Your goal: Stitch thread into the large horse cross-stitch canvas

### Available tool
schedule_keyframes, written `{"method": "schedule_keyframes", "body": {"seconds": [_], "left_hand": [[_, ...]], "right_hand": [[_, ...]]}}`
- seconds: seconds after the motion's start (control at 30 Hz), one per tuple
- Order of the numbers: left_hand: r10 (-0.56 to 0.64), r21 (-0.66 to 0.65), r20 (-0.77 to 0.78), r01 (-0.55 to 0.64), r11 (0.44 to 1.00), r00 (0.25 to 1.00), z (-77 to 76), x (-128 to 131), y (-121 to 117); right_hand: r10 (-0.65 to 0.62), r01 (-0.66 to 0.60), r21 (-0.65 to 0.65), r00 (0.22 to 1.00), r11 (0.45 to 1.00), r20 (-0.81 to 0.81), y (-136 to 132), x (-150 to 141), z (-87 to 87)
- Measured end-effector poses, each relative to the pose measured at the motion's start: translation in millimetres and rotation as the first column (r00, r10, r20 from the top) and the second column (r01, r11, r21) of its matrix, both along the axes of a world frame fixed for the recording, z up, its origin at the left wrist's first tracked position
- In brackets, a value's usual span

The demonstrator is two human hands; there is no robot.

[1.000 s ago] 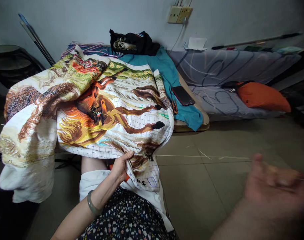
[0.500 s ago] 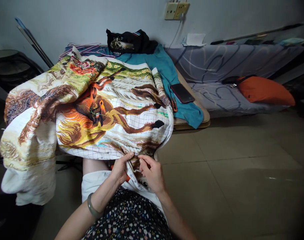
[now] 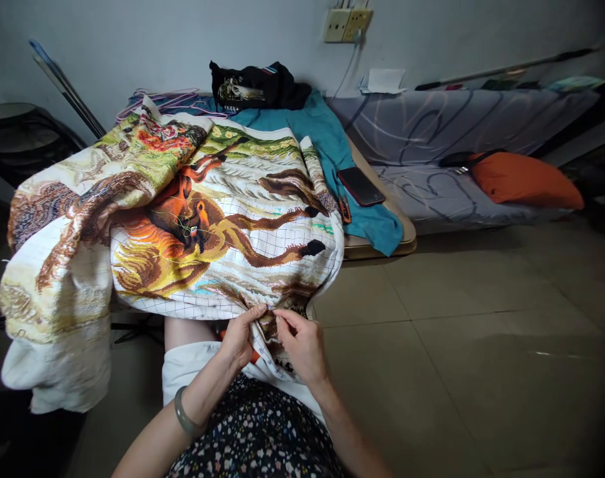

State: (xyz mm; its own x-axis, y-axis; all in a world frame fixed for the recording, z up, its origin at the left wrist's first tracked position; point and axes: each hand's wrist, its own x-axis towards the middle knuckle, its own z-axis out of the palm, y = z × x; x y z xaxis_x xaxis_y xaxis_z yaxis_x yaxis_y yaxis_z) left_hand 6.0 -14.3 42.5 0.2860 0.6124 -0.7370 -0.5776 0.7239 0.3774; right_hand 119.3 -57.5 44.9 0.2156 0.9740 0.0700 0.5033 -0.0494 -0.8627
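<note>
A large cross-stitch canvas [image 3: 262,232] with a stitched horse picture and gridded white parts spreads over the table and my lap. My left hand [image 3: 242,335] grips its near edge, thumb on top and the fingers hidden underneath. Just to the right, my right hand [image 3: 302,342] is pinched close above the brown stitched area, thumb against the forefinger. Whatever sits in that pinch is too small to make out; a needle cannot be seen. Loose yellow-green threads [image 3: 192,229] lie on the horse's head.
Beyond the canvas are a teal cloth [image 3: 327,126], a phone [image 3: 360,186], orange-handled scissors [image 3: 344,209], a black bundle of cloth [image 3: 257,86] and pink hangers [image 3: 167,99]. To the right, an orange cushion [image 3: 526,179] lies on a covered sofa [image 3: 422,186]. Canvas folds hang off the left.
My right hand has shifted very slightly toward my left hand, still pinched. The left hand keeps its hold on the canvas edge. The whole view has moved a little.
</note>
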Motion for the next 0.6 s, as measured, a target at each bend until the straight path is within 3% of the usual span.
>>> {"method": "schedule_keyframes", "body": {"seconds": [0.13,0.33,0.43,0.6], "left_hand": [[0.001,0.014,0.002,-0.001,1.0,1.0,0.2,0,0],[0.023,0.043,-0.037,-0.021,0.999,0.999,-2.4,1,1],[0.023,0.02,-0.079,-0.021,1.0,0.997,-3.2,2,2],[0.046,0.091,-0.111,-0.036,0.995,0.993,-5.2,2,4]], "right_hand": [[-0.043,0.043,0.0,0.999,0.999,0.024,0,-8,3.3],[-0.061,0.031,-0.114,0.96,0.993,-0.272,-1,-12,-6.6],[-0.076,0.035,-0.122,0.935,0.992,-0.346,0,-12,-11.6],[-0.087,0.043,-0.117,0.91,0.992,-0.405,3,-14,-16.6]]}}
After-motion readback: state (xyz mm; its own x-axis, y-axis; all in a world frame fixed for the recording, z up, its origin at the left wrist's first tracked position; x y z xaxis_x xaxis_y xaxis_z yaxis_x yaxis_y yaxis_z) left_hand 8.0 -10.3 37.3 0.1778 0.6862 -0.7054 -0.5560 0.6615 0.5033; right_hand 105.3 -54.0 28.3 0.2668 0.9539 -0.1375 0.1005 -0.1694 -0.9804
